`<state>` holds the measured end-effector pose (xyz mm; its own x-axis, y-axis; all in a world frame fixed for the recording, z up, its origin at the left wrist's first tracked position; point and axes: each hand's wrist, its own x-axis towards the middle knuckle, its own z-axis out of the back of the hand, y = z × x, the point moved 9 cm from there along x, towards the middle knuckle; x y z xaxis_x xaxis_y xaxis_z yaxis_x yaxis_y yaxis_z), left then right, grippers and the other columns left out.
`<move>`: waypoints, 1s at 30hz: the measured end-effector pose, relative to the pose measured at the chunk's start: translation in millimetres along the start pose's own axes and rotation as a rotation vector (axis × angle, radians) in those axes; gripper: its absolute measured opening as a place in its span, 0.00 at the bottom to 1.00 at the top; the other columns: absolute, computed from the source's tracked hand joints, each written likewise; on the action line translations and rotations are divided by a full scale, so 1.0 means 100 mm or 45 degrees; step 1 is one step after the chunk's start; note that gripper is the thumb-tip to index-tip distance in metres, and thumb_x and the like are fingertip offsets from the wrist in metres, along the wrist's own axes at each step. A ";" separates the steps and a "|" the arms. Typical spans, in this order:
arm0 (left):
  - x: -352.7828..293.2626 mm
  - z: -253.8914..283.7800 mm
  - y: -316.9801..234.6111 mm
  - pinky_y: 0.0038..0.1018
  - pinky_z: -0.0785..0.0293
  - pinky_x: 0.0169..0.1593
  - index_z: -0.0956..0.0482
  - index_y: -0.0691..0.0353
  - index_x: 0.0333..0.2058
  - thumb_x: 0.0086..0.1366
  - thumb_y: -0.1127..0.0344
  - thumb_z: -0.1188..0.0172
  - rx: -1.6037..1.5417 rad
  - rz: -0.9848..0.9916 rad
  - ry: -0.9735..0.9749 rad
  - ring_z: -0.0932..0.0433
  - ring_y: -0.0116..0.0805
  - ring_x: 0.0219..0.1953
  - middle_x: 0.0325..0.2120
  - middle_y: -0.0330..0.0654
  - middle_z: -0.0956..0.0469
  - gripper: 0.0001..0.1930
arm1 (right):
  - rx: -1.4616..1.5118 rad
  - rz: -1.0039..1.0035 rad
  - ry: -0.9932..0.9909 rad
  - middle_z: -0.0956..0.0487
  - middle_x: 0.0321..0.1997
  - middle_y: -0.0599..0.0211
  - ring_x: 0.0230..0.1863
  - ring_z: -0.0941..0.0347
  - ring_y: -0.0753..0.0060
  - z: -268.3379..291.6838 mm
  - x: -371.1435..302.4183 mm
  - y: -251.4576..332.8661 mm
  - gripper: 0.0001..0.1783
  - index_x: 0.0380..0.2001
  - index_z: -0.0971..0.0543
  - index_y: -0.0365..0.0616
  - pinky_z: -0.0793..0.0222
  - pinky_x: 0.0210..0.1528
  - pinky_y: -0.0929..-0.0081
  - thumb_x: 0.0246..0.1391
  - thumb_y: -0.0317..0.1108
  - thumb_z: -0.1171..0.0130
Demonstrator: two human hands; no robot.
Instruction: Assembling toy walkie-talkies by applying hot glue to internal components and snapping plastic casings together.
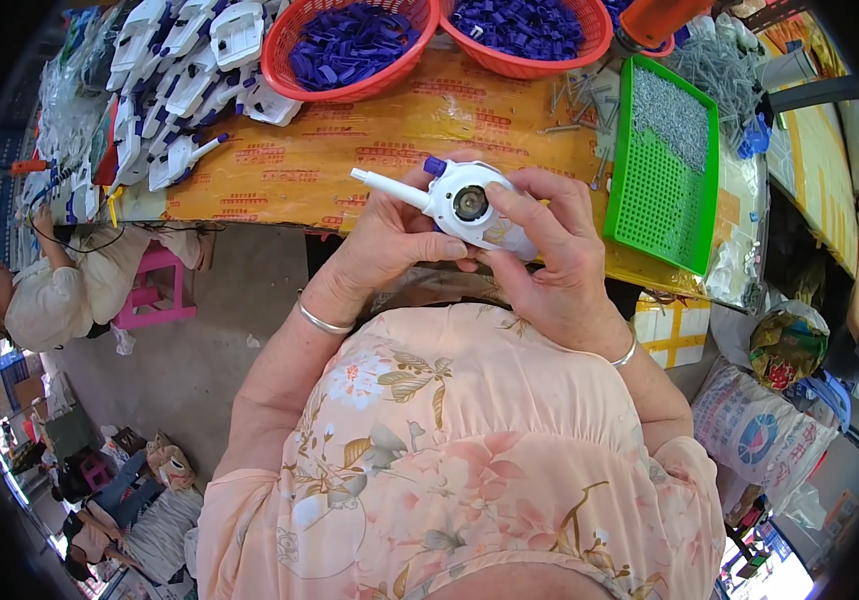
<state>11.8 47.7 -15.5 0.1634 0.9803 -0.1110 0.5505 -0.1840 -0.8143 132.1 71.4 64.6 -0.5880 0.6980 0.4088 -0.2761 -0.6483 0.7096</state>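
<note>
Between my two hands, just over the near edge of the table, is a white plastic housing (446, 196) with a long white spout-like tube pointing left, a purple piece on top and a dark round opening in its face. My left hand (394, 235) grips its left side, thumb along the lower edge. On the other side my right hand (554, 235) clasps it, with the fingers bent near the round opening and the thumb below. Part of the housing's right end is hidden by my right fingers.
Red baskets of purple parts (354, 50) (524, 35) stand at the back. White housings (184, 85) are heaped at far left. A green tray (664, 165) of small metal pieces lies right, beside loose long screws (589, 105). Another person (59, 290) sits at left near a pink stool (154, 285).
</note>
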 end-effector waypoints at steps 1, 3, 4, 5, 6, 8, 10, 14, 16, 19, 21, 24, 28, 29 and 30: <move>0.00 0.00 0.00 0.30 0.18 0.34 0.41 0.62 0.59 0.48 0.83 0.37 0.000 0.002 0.000 0.22 0.36 0.41 0.50 0.46 0.31 0.38 | -0.001 -0.004 0.011 0.29 0.45 0.59 0.45 0.35 0.55 0.00 0.00 0.00 0.30 0.44 0.24 0.45 0.36 0.46 0.64 0.30 0.18 0.37; -0.01 0.00 0.00 0.31 0.18 0.34 0.41 0.62 0.59 0.48 0.82 0.37 -0.017 0.005 0.004 0.22 0.36 0.41 0.50 0.46 0.30 0.38 | 0.000 -0.008 0.023 0.29 0.45 0.59 0.45 0.35 0.54 0.00 0.00 0.01 0.30 0.45 0.24 0.44 0.36 0.46 0.64 0.30 0.18 0.37; -0.01 -0.01 0.00 0.31 0.18 0.34 0.41 0.62 0.59 0.48 0.82 0.37 -0.017 0.006 0.003 0.22 0.36 0.41 0.50 0.46 0.30 0.38 | -0.011 -0.012 0.026 0.29 0.45 0.59 0.45 0.35 0.54 -0.01 0.01 0.01 0.30 0.45 0.24 0.44 0.36 0.46 0.64 0.30 0.18 0.37; -0.01 -0.01 0.00 0.30 0.18 0.34 0.41 0.63 0.59 0.48 0.82 0.36 -0.021 0.002 -0.001 0.22 0.37 0.41 0.50 0.46 0.30 0.38 | -0.022 -0.016 0.028 0.29 0.45 0.58 0.45 0.35 0.54 -0.01 0.01 0.01 0.30 0.45 0.24 0.44 0.36 0.46 0.64 0.30 0.18 0.37; -0.01 -0.01 -0.01 0.30 0.18 0.34 0.41 0.63 0.59 0.48 0.82 0.36 -0.026 -0.003 -0.004 0.22 0.37 0.41 0.50 0.46 0.30 0.38 | -0.022 -0.017 0.027 0.29 0.45 0.58 0.45 0.35 0.54 -0.01 0.01 0.01 0.30 0.45 0.24 0.44 0.36 0.46 0.64 0.30 0.18 0.37; -0.01 -0.02 -0.01 0.30 0.18 0.34 0.40 0.63 0.58 0.48 0.82 0.36 -0.031 -0.004 -0.008 0.22 0.37 0.41 0.50 0.46 0.30 0.38 | -0.011 -0.009 0.014 0.29 0.45 0.58 0.45 0.35 0.54 -0.01 0.01 0.01 0.30 0.44 0.24 0.44 0.36 0.46 0.64 0.30 0.18 0.37; -0.01 -0.03 -0.01 0.31 0.18 0.34 0.40 0.63 0.58 0.48 0.82 0.36 -0.036 -0.005 -0.010 0.22 0.37 0.41 0.49 0.46 0.30 0.37 | -0.006 -0.014 0.008 0.29 0.45 0.58 0.45 0.35 0.54 -0.01 0.01 0.00 0.30 0.44 0.24 0.44 0.36 0.46 0.64 0.30 0.18 0.37; 0.00 -0.01 -0.01 0.30 0.18 0.33 0.40 0.64 0.58 0.48 0.82 0.36 -0.031 -0.032 -0.037 0.22 0.38 0.41 0.48 0.47 0.29 0.37 | 0.006 -0.025 -0.006 0.29 0.45 0.58 0.45 0.35 0.54 -0.01 0.01 -0.01 0.30 0.44 0.25 0.44 0.36 0.46 0.64 0.30 0.18 0.37; 0.00 -0.01 -0.01 0.30 0.18 0.33 0.41 0.64 0.58 0.48 0.82 0.36 -0.030 -0.032 -0.049 0.22 0.38 0.40 0.48 0.47 0.29 0.37 | 0.005 -0.025 -0.005 0.30 0.45 0.58 0.45 0.35 0.54 -0.01 0.01 -0.02 0.30 0.44 0.25 0.44 0.36 0.46 0.63 0.30 0.18 0.37; 0.00 -0.03 -0.02 0.29 0.19 0.33 0.41 0.64 0.58 0.47 0.81 0.35 -0.035 -0.046 -0.047 0.22 0.37 0.40 0.47 0.47 0.28 0.38 | 0.003 -0.032 -0.001 0.30 0.45 0.58 0.45 0.35 0.53 -0.01 0.01 -0.02 0.29 0.44 0.25 0.44 0.36 0.46 0.63 0.30 0.18 0.37; 0.01 -0.05 -0.07 0.27 0.19 0.32 0.39 0.64 0.57 0.47 0.79 0.34 0.006 -0.128 -0.027 0.22 0.36 0.39 0.46 0.45 0.28 0.37 | 0.000 -0.032 0.003 0.30 0.45 0.58 0.45 0.35 0.53 -0.02 0.01 -0.03 0.29 0.44 0.24 0.44 0.36 0.46 0.63 0.30 0.18 0.37; -0.02 -0.04 -0.08 0.23 0.20 0.32 0.37 0.63 0.56 0.48 0.76 0.32 0.119 -0.075 -0.179 0.23 0.32 0.39 0.45 0.43 0.27 0.35 | 0.029 0.005 -0.025 0.30 0.45 0.58 0.44 0.35 0.53 -0.02 -0.01 -0.03 0.29 0.44 0.24 0.43 0.36 0.46 0.63 0.30 0.18 0.37; -0.05 -0.05 -0.06 0.20 0.22 0.33 0.38 0.60 0.57 0.51 0.78 0.34 0.164 -0.090 -0.150 0.26 0.26 0.42 0.45 0.39 0.28 0.34 | 0.015 0.066 -0.033 0.30 0.46 0.58 0.45 0.35 0.54 -0.02 -0.03 -0.01 0.29 0.43 0.24 0.43 0.36 0.45 0.64 0.29 0.18 0.38; -0.05 -0.05 -0.06 0.21 0.21 0.32 0.38 0.61 0.56 0.50 0.77 0.34 0.178 -0.110 -0.149 0.25 0.27 0.41 0.45 0.40 0.27 0.35 | 0.004 0.087 -0.034 0.30 0.46 0.58 0.45 0.35 0.54 -0.02 -0.03 0.01 0.29 0.43 0.24 0.43 0.36 0.45 0.64 0.29 0.17 0.38; -0.05 -0.06 -0.08 0.22 0.20 0.32 0.38 0.61 0.56 0.49 0.77 0.33 0.192 -0.130 -0.147 0.24 0.28 0.40 0.45 0.40 0.27 0.35 | 0.002 0.090 -0.035 0.30 0.46 0.58 0.45 0.35 0.54 -0.02 -0.04 0.01 0.29 0.43 0.24 0.43 0.36 0.45 0.64 0.29 0.17 0.38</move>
<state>11.7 43.8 -5.5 0.0130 0.9966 -0.0810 0.4296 -0.0787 -0.8996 132.9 67.6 62.5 -0.5852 0.6582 0.4736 -0.2331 -0.6959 0.6793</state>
